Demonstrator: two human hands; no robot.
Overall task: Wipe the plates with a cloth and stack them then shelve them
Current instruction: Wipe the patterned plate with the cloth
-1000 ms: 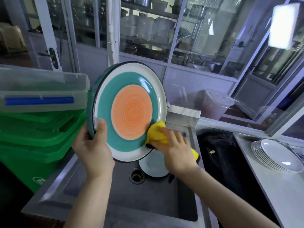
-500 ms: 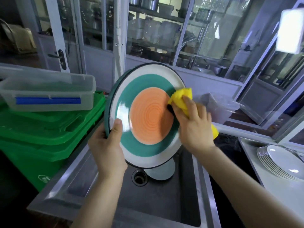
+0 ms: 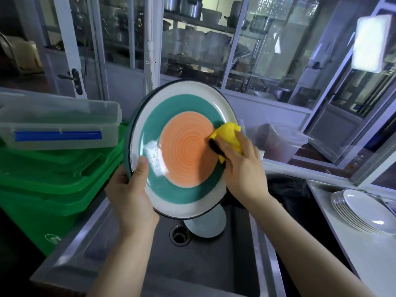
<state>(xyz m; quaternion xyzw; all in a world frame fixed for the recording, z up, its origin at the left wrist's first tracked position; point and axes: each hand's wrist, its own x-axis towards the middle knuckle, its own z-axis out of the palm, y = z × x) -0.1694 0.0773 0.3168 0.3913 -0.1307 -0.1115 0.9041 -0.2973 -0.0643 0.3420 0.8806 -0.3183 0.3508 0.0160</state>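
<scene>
A large round plate (image 3: pixel 171 185) with an orange centre, a teal ring and a white rim is held tilted towards me above the sink. My left hand (image 3: pixel 130 194) grips its lower left edge, thumb on the face. My right hand (image 3: pixel 242 170) holds a bunched yellow cloth (image 3: pixel 229 133) against the plate's right side, near the orange centre's edge. A pale plate (image 3: pixel 207 226) lies in the sink under the held one, partly hidden. A stack of several white plates (image 3: pixel 360 213) rests on the counter at right.
The steel sink (image 3: pixel 203 264) with its drain (image 3: pixel 179 233) is below my hands. Green bins (image 3: pixel 53 179) stand at left with a clear lidded box (image 3: pixel 57 125) on top. A dark bin bag (image 3: pixel 289 189) sits right of the sink. Glass doors and shelves are behind.
My right hand with the cloth went from the plate's lower right up to its upper right, then slid down to mid right. The view shifted, so the plate sits more centred.
</scene>
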